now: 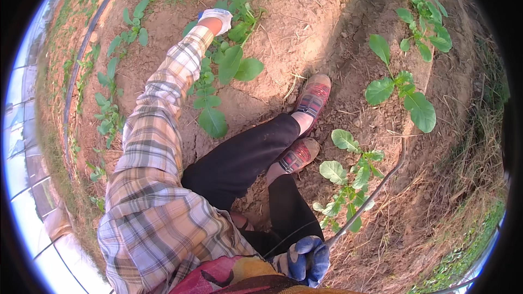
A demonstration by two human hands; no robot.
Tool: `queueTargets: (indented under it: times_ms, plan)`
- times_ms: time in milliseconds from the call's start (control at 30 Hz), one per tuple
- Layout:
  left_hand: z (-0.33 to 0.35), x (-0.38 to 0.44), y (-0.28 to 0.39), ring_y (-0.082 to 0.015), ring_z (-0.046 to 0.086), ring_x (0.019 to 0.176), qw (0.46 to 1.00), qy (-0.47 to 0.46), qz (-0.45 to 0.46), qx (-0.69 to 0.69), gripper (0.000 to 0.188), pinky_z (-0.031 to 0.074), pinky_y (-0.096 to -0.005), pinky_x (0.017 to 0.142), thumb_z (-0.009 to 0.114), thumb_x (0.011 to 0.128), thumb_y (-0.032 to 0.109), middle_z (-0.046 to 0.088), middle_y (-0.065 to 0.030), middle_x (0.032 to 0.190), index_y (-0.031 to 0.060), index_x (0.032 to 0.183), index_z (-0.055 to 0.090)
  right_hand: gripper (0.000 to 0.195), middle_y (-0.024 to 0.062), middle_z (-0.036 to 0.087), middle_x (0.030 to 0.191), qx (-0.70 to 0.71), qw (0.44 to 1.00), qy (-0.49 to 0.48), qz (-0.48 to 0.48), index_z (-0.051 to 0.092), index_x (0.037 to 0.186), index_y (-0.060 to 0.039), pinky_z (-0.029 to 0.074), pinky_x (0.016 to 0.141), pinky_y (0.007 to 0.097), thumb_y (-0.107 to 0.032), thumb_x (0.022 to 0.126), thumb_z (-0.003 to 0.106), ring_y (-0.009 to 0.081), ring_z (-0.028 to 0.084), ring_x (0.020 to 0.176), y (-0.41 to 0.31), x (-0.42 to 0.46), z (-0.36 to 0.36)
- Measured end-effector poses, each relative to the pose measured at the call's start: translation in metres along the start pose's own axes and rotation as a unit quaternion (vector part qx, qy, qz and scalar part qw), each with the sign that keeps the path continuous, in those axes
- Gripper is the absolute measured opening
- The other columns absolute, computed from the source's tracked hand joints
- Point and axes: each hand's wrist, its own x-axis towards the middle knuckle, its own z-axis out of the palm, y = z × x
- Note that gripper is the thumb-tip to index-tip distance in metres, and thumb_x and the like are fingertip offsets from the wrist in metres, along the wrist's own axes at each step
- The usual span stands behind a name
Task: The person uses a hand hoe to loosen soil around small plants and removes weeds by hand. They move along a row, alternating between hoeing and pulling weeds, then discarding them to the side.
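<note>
My left hand (216,19), in a white and blue work glove, reaches out at the upper left among the leaves of a green seedling (239,28). Its fingers are hidden, so I cannot tell whether they grip anything. Low in the view, close to my body, my right hand (308,260) in a blue, soiled glove is closed round the near end of a hand tool with a thin bent shaft (369,201). The tool's far end, seen edge-on like a small hoe's, is at the soil beside leafy plants (361,175).
My crossed legs in black trousers and patterned shoes (312,98) lie between rows of seedlings. More plants (419,8) grow at the upper right. A dark hose (75,73) runs along the left. Dry grass (470,139) borders the right, and a sheeted framework (30,151) stands far left.
</note>
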Motion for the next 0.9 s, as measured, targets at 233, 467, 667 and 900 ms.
queueTargets:
  times_ms: [233, 467, 667, 900]
  plan:
    - [-0.004, 0.000, 0.019, -0.0288, 0.053, 0.111, 0.984, 0.148, -0.069, -0.066, 0.041, 0.044, -0.0421, 0.091, 0.053, 0.086, 0.035, 0.057, -0.0102, 0.120, 0.0111, 0.120, 0.054, 0.046, 0.0111, 0.051, 0.064, 0.027, 0.998, -0.064, 0.007, 0.045, 0.106, 0.0055, 0.039, 0.048, 0.0357, -0.038, 0.098, 0.032, 0.0172, 0.040, 0.042, -0.001, 0.000, -0.015]
    - [-0.001, 0.014, 0.019, -0.0334, 0.053, 0.109, 0.977, 0.164, 0.010, -0.134, 0.040, 0.042, -0.0433, 0.092, 0.052, 0.087, 0.024, 0.056, -0.0165, 0.118, 0.0066, 0.123, 0.048, 0.048, 0.0118, 0.052, 0.071, 0.003, 0.995, -0.085, 0.051, 0.043, 0.116, 0.0046, 0.040, 0.056, 0.0427, -0.038, 0.098, 0.030, 0.0204, 0.045, 0.049, -0.012, -0.003, -0.029]
    - [0.004, 0.021, 0.018, -0.0351, 0.056, 0.101, 0.970, 0.176, 0.014, -0.170, 0.038, 0.044, -0.0446, 0.085, 0.053, 0.087, 0.026, 0.061, -0.0180, 0.108, 0.0066, 0.120, 0.050, 0.046, 0.0114, 0.053, 0.073, 0.057, 0.977, -0.190, 0.081, 0.043, 0.118, 0.0036, 0.040, 0.061, 0.0430, -0.036, 0.099, 0.029, 0.0207, 0.046, 0.050, -0.012, 0.010, -0.042]
    - [0.013, 0.046, 0.005, -0.0344, 0.057, 0.100, 0.967, 0.130, 0.000, -0.221, 0.039, 0.045, -0.0417, 0.084, 0.064, 0.079, 0.030, 0.063, -0.0177, 0.102, 0.0049, 0.109, 0.060, 0.045, 0.0108, 0.052, 0.069, 0.042, 0.979, -0.170, 0.099, 0.044, 0.115, 0.0040, 0.040, 0.059, 0.0420, -0.036, 0.099, 0.028, 0.0211, 0.046, 0.049, -0.018, 0.009, -0.043]
